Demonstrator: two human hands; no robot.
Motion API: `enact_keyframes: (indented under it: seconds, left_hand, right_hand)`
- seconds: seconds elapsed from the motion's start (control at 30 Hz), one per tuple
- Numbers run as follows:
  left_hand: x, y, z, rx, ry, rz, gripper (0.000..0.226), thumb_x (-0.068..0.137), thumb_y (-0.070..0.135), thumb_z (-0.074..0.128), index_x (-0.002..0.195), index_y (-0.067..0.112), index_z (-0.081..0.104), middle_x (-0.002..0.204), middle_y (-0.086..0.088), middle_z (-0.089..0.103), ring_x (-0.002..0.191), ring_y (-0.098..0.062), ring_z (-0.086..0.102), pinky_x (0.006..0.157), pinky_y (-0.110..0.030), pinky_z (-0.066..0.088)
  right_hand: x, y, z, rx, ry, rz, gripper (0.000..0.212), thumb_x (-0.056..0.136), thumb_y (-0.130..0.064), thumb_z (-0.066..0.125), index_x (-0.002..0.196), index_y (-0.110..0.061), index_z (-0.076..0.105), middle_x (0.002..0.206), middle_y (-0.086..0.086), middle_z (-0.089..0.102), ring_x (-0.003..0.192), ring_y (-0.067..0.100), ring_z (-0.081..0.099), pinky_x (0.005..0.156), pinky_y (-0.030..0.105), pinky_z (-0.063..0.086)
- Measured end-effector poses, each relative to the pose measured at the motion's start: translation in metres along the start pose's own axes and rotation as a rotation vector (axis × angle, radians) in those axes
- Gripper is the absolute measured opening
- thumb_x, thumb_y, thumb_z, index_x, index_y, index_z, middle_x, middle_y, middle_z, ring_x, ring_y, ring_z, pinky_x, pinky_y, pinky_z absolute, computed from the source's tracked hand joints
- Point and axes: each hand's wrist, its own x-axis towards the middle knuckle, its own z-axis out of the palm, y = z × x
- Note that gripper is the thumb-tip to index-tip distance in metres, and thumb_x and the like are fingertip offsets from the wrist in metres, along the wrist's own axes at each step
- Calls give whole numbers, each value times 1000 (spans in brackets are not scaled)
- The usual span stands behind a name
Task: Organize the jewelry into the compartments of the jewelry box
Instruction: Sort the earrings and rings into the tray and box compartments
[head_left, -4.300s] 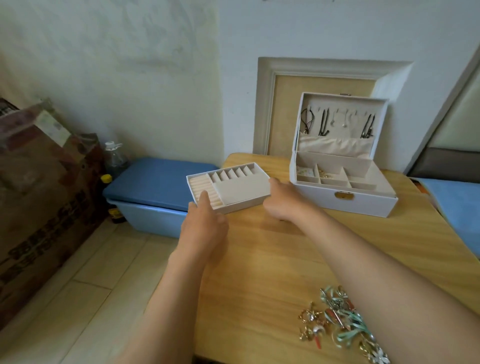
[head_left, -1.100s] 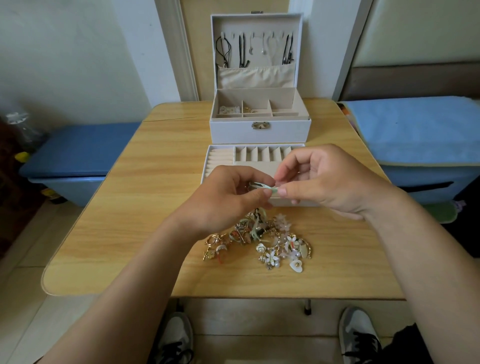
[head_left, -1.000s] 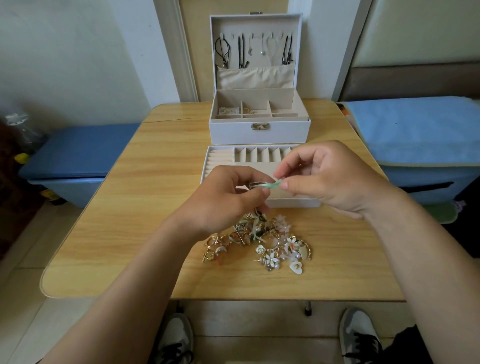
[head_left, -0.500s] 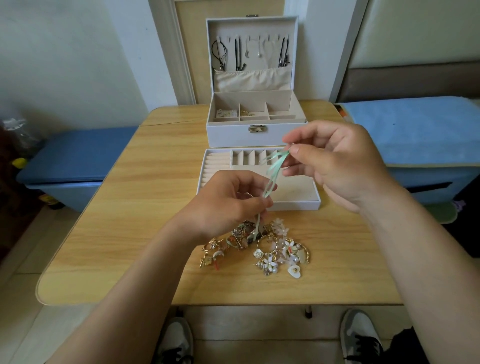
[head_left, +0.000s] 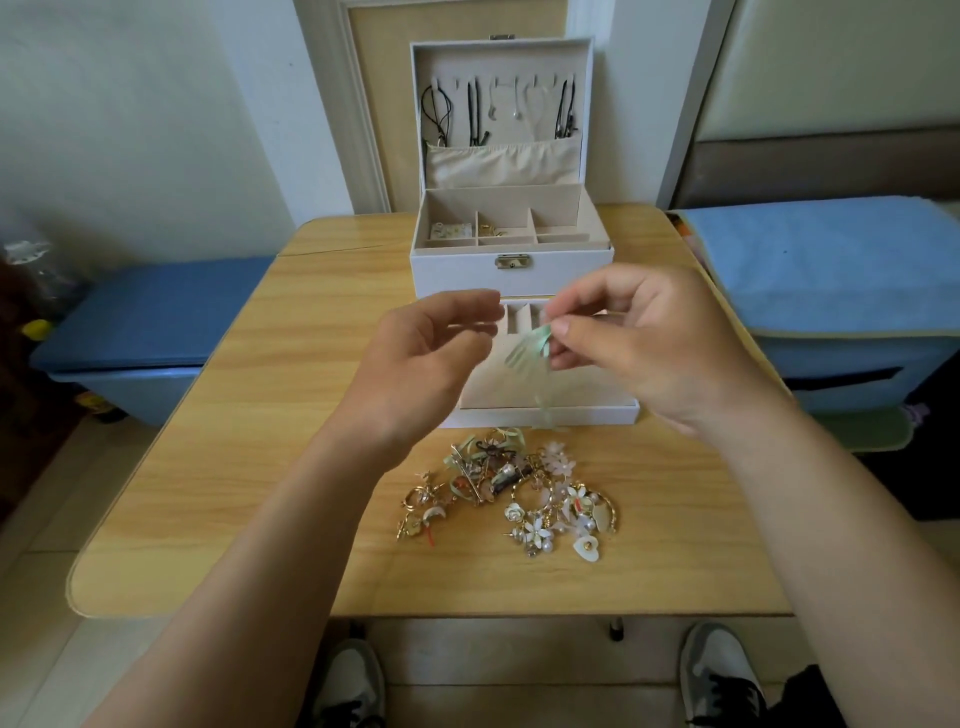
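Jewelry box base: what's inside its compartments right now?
In the jewelry box, the left compartment holds a small pale piece, and the middle one holds small gold pieces. The right side looks bare. The front wall hides the nearest floors.

Light wood-grain table (head_left: 218, 415), rounded near corners, thin seam line across far-left part. Directly on it:
- jewelry box (head_left: 457, 270), white, far edge centre, lid open and upright
- tray (head_left: 571, 415), white with compartments, just in front of the box, parallel to it
- jewelry pile (head_left: 519, 493), tangled heap, just nearer than the tray's front wall, roughly mid-table
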Motion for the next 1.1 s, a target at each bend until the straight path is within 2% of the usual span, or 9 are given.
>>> enact_keyframes:
  seconds: [0.13, 0.27, 0.4, 0.57, 0.73, 0.83, 0.9, 0.97, 1.1]
  left_hand:
    - [-1, 2, 6, -68, -66, 49, 28, 97, 7, 58, 124, 5, 64, 110, -8, 74, 106, -19, 69, 96, -34, 53]
    - [-2, -2, 6, -50, -155, 63, 22, 98, 8, 57, 116, 3, 69, 101, -21, 74, 92, -35, 70, 87, -45, 58]
    - [-3, 1, 2, -169, -188, -48, 16, 97, 9, 58, 107, 5, 70, 89, -16, 73, 73, -25, 66, 71, -36, 57]
    - [0, -1, -8, -94, -210, -136, 17, 98, 15, 58, 95, 6, 72, 78, -8, 66, 59, -14, 47, 53, -26, 41]
    - [-1, -1, -16, -138, -287, -248, 24, 100, 14, 53, 103, -4, 68, 68, -3, 51, 53, -12, 35, 47, -22, 29]
    - [-2, 2, -19, -152, -277, -283, 19, 100, 12, 53, 99, -1, 66, 62, 1, 42, 52, -13, 24, 45, -23, 20]
    - [-1, 2, -21, -148, -223, -286, 12, 97, 11, 55, 94, 4, 64, 59, 3, 38, 52, -13, 21, 46, -23, 15]
    - [0, 1, -24, -145, -156, -279, 9, 95, 10, 57, 91, 6, 64, 57, 3, 36, 52, -14, 20, 47, -24, 13]
    - [1, -2, -29, -126, -73, -255, 11, 95, 12, 57, 91, 7, 67, 53, 6, 30, 50, -15, 18, 46, -23, 14]
  right_hand:
    - [-3, 4, 15, -36, -62, -7, 14, 86, 11, 68, 90, -2, 71, 83, 12, 74, 74, 28, 75, 72, 38, 63]
    - [-4, 5, 21, -221, -56, -114, 16, 85, 7, 69, 89, -8, 72, 75, 4, 73, 67, 17, 73, 64, 30, 60]
    - [-4, 7, 23, -385, 6, -205, 18, 82, -5, 76, 92, -20, 73, 76, -12, 69, 64, 13, 65, 60, 24, 51]
    - [-4, 8, 26, -393, 21, -249, 19, 82, -9, 78, 97, -18, 72, 92, -10, 74, 70, 14, 64, 64, 17, 47]
    - [-3, 11, 31, -406, -1, -280, 17, 84, -9, 77, 99, -17, 73, 93, -11, 75, 78, 12, 68, 67, 15, 47]
    - [-3, 11, 34, -396, -14, -289, 18, 86, -8, 74, 101, -16, 73, 95, -10, 74, 80, 11, 67, 65, 12, 44]
    - [-3, 8, 34, -420, -10, -280, 14, 86, -8, 74, 97, -16, 72, 92, -9, 72, 76, 11, 64, 63, 16, 46]
    - [-3, 3, 29, -483, -91, -207, 9, 85, -9, 74, 88, -17, 72, 82, -8, 70, 70, 10, 63, 62, 21, 48]
    - [-8, -3, 24, -687, -503, 35, 11, 83, -11, 74, 81, -22, 75, 69, -16, 68, 62, -4, 59, 58, 12, 44]
